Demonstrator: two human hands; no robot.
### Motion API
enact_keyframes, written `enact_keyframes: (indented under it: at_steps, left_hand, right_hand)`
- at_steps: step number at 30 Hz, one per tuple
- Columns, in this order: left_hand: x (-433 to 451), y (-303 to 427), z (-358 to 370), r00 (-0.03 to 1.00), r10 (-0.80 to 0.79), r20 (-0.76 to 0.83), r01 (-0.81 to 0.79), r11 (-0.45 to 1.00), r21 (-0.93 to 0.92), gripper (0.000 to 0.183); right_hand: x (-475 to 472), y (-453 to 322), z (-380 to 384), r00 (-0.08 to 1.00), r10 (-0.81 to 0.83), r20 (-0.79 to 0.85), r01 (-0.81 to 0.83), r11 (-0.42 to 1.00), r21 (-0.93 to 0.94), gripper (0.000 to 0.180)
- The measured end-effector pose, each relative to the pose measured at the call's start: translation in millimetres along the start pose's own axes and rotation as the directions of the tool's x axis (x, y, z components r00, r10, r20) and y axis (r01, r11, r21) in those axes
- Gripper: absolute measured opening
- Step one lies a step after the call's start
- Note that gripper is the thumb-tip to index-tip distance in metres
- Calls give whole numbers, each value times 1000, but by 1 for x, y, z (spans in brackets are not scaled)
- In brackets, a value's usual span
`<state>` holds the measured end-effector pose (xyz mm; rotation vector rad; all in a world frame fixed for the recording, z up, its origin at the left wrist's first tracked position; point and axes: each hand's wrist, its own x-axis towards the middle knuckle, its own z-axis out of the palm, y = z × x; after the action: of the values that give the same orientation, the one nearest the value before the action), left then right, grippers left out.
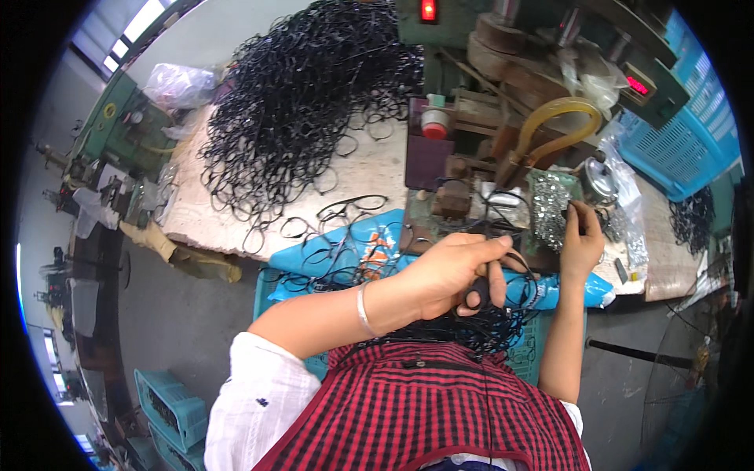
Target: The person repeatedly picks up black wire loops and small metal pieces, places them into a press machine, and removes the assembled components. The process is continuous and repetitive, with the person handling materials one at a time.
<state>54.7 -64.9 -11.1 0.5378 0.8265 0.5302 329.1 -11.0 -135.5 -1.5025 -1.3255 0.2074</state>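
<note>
My left hand (465,271) is over the near edge of the bench, its fingers curled on a thin black strap loop (533,274). Something thicker and black (480,291) shows among its lower fingers; I cannot tell what it is. To the right, my right hand (582,238) reaches to a green-rimmed tray of small shiny metal parts (549,206). Its thumb and fingertips are close together at the tray's right side, with a dark spot by them; whether they pinch a part cannot be made out. Ahead is the work area of a bench press (452,197), with black straps lying across it.
A large heap of black strap loops (318,82) covers the bench's left. The press carries a red button (435,130) and a yellow hose (559,109). A blue plastic sheet (347,253) drapes the front edge. Blue crates (671,147) stand right; a round metal tin (599,178) adjoins the tray.
</note>
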Motion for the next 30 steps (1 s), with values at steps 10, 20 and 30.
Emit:
enact_keyframes:
  at_steps: [10,20,30]
  left_hand:
    - [-16,-31,-196,663,741,101,135,-252,958,58]
    - [-146,37,-191,679,585,-442,486,93,869,19]
    - [-66,7,-380,-54,913,-404,514,373,773,24]
  right_hand:
    - [5,-17,9,978,112,176,-136,983,127,18]
    - [-23,-22,-30,972,197,130,-221,951,215,14]
    - [14,-123,44,939,28,344,-229,796,560,47]
